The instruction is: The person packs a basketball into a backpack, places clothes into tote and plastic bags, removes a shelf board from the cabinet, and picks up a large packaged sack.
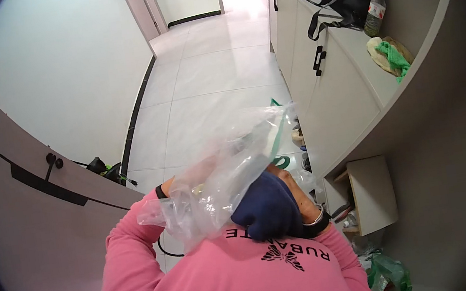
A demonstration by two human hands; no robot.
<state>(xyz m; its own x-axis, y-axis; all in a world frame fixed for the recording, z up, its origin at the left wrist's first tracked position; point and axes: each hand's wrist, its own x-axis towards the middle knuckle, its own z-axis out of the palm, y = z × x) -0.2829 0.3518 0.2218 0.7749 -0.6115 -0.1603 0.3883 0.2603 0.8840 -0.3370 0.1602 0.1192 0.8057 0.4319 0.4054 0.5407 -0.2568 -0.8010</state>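
A clear plastic bag with a green strip along one edge is held up in front of my chest. My left hand shows dimly through the plastic; it grips the bag, though its fingertips are blurred by the film. Against the pink shirt hangs a bunched navy blue cloth item, partly overlapped by the bag. My right hand, with a bracelet at the wrist, curls behind that navy cloth, fingers mostly hidden. Whether the cloth is partly inside the bag I cannot tell.
A long cabinet runs along the right, carrying a black bag, a bottle and a green cloth. Shoes sit beneath it. At left stands a door. A green plastic bag lies at lower right.
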